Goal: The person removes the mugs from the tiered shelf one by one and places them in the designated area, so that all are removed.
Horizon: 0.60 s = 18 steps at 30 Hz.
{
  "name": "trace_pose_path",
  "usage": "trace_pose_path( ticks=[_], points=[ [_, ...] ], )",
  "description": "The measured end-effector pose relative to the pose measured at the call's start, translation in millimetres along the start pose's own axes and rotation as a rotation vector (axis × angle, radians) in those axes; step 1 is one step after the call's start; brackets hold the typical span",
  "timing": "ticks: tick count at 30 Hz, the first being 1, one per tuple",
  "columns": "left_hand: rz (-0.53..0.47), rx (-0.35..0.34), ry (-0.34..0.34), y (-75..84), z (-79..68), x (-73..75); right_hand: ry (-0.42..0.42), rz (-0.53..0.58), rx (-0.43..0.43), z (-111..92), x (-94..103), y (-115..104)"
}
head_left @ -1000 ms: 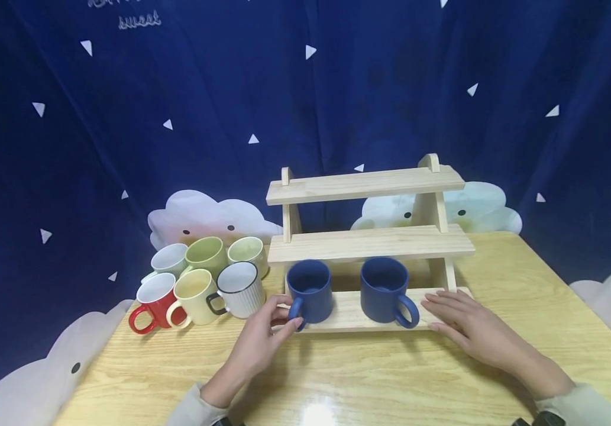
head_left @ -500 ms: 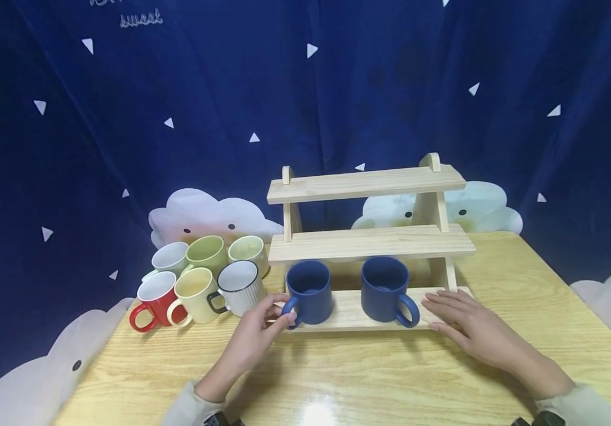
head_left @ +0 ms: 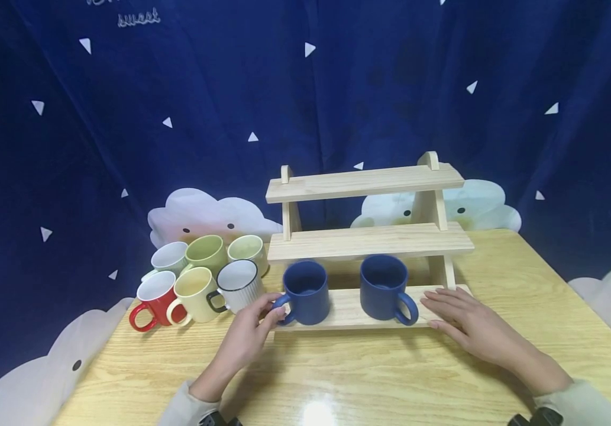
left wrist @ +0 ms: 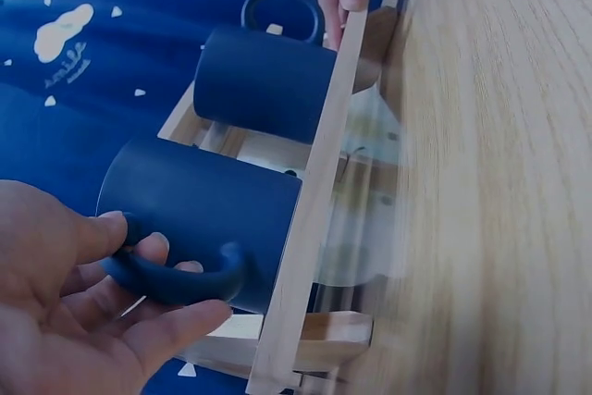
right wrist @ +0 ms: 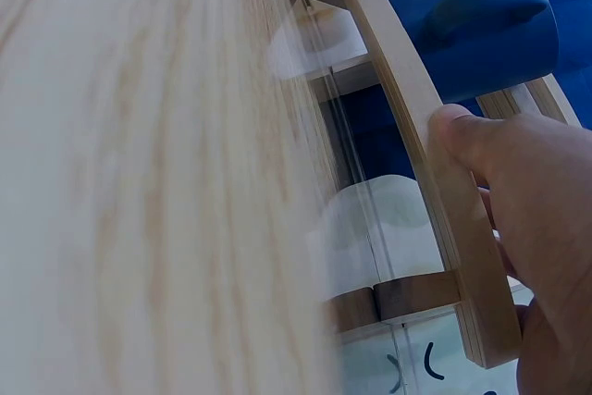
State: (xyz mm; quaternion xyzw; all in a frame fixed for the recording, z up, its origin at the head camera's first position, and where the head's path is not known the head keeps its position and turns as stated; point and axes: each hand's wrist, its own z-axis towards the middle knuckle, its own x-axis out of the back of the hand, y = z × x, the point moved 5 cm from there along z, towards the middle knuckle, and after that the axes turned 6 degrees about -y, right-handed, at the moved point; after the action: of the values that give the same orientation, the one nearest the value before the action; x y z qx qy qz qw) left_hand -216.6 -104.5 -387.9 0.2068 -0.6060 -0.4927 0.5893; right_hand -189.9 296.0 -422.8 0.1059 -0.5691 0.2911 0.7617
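A dark blue mug (head_left: 307, 296) stands upright at the left end of the wooden rack's bottom shelf (head_left: 345, 313). My left hand (head_left: 246, 334) pinches this mug's handle (left wrist: 176, 281) between thumb and fingers; the handle points left and toward me. To its right on that shelf is a second blue mug (head_left: 382, 290), its handle turned to the front right. My right hand (head_left: 475, 328) rests on the shelf's right end, fingers laid across the top. In the right wrist view its thumb (right wrist: 453, 127) lies against the front edge, and the other fingers are mostly hidden.
The rack's middle shelf (head_left: 369, 241) and top shelf (head_left: 364, 182) rise behind the blue mugs. Left of the rack, several mugs stand close together, among them a red mug (head_left: 158, 299), a cream mug (head_left: 199, 296) and a ribbed white mug (head_left: 241, 290). A blue curtain (head_left: 220, 89) hangs behind.
The left blue mug has shifted slightly left, and its handle has turned from facing me toward the left, with my left hand following. My right hand has stayed on the shelf end.
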Motion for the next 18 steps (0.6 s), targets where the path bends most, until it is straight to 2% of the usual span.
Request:
trace_pose_path(
  ticks=[5,12,15,18],
  points=[
    [-0.027,0.012,0.051,-1.3,-2.5,4.8,-0.001,0.001,-0.001,0.4,0.1,-0.3],
    [-0.187,0.013,0.076,-4.1,-10.2,13.2,-0.003,-0.002,0.006,1.0,-1.1,0.6],
    [-0.242,0.037,0.093,-7.5,-15.3,17.5,-0.004,-0.002,0.003,0.8,-1.3,0.8],
    [-0.253,0.064,0.106,-10.8,-20.1,22.6,-0.002,-0.002,0.004,0.3,-0.8,1.0]
  ],
)
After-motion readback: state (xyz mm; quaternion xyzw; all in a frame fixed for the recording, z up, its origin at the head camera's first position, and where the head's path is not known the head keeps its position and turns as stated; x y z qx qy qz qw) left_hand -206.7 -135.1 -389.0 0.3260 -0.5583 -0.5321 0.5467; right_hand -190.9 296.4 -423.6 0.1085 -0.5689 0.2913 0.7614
